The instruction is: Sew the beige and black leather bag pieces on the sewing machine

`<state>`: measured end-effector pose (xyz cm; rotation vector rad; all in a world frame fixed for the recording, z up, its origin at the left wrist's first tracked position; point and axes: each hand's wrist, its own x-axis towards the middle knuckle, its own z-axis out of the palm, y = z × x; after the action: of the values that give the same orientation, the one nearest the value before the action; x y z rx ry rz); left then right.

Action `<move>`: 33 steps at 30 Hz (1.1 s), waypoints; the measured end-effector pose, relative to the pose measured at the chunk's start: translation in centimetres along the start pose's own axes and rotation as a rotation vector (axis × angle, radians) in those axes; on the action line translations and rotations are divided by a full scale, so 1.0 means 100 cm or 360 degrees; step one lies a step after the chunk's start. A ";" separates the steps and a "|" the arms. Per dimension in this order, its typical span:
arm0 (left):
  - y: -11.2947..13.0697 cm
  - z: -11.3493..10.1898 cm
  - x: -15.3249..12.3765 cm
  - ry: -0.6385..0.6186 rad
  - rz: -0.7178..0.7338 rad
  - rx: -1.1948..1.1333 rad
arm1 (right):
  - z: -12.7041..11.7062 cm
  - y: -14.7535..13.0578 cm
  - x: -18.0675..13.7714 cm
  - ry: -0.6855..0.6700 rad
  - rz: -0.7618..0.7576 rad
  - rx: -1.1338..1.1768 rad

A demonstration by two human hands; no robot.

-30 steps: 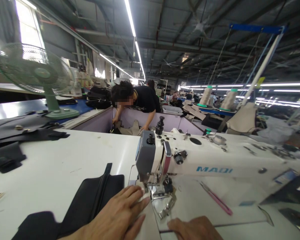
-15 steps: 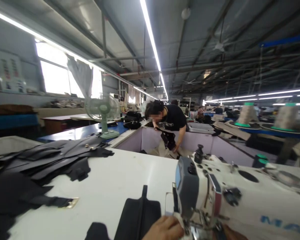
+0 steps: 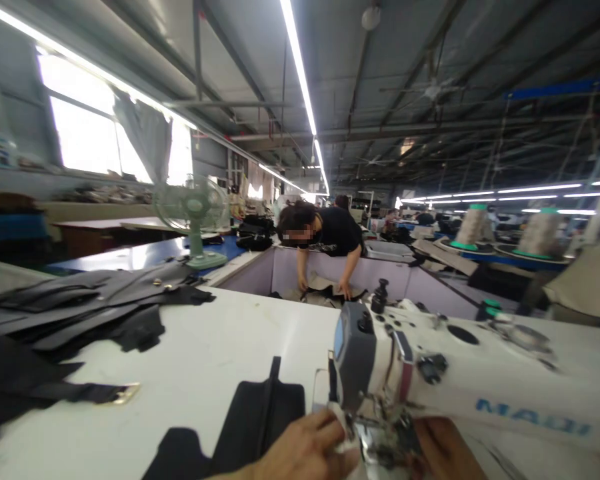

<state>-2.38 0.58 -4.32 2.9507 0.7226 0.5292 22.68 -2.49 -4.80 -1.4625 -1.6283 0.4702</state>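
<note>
Where the left grip (image 3: 311,441) ends — touching it — pale material (image 3: 349,428) shows.

This is a sewing workshop. A white, blue-lettered sewing machine (image 3: 525,380), pale cone-shaped thread spools (image 3: 472,228) and flat black cut pieces (image 3: 100,303) show it.

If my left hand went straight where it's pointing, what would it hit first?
Likely the metal fittings beneath the sewing machine head, close beyond your left hand; exact depth is unclear.
</note>
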 end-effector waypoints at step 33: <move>-0.001 -0.064 -0.010 -0.0497 0.0084 -0.0351 | -0.007 -0.045 -0.090 -0.0844 0.0040 -0.0041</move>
<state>-5.39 0.04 1.41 2.7588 0.5167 0.1320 19.90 -12.16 -4.14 -1.4547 -2.0283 0.9127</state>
